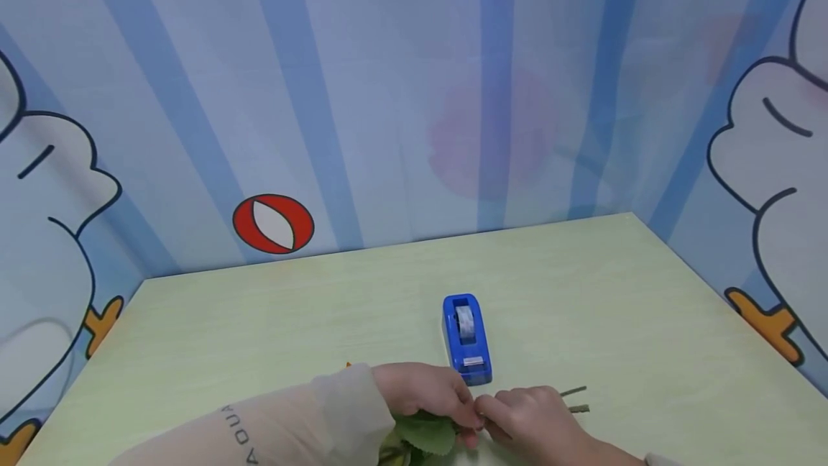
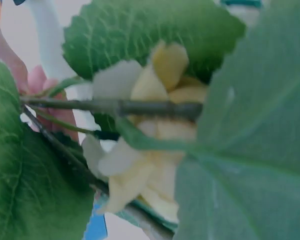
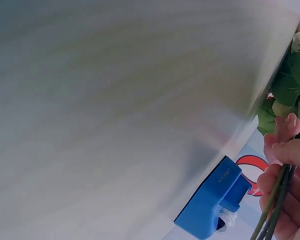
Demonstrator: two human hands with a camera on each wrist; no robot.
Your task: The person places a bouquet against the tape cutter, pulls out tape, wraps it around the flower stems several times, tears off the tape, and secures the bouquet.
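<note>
My right hand [image 1: 533, 419] grips a bunch of flower stems [image 3: 277, 200], whose cut ends stick out past it on the right in the head view. Fingertip to fingertip with it, my left hand [image 1: 430, 394] pinches at the stems nearer the leaves. Serrated green leaves [image 1: 427, 433] show under the left wrist. Pale yellow petals [image 2: 135, 175] and crossing stems [image 2: 110, 106] fill the left wrist view. What lies between the fingertips is too small to tell. Just beyond the hands stands a blue tape dispenser [image 1: 467, 362] with a tape roll in it.
The pale green tabletop [image 1: 291, 322] meets a blue striped backdrop [image 1: 401, 92] behind and at both sides. A red and white ball [image 1: 244, 225] is printed on the backdrop. A long light sleeve [image 1: 291, 416] covers the left forearm.
</note>
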